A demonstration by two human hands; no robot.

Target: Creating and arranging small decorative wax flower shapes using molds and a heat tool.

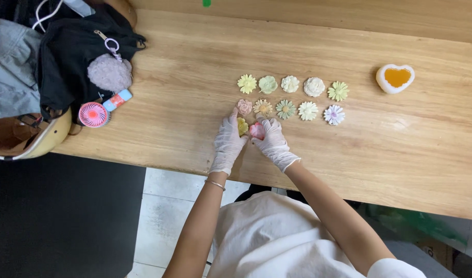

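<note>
White-gloved hands meet at the near edge of the pale wooden surface [195,77]: the left hand [228,141] pinches a small yellow moulded flower [242,125], the right hand [271,140] a pink one [256,131]. Both sit just below the two rows of pastel flowers [290,98], judged the start of a third row; next calls for even spacing.

Table [349,154]: pale wood, matt, visible grain. Both hands in thin white gloves, left hand [228,139], right hand [272,141], slightly wrinkled film. Flower pieces [292,98]: matt, chalky-looking, pastel. Heart mould [395,78]: smooth, glossy. Far-left bag [71,56]: black cloth; pompom [110,73]: fuzzy.
</note>
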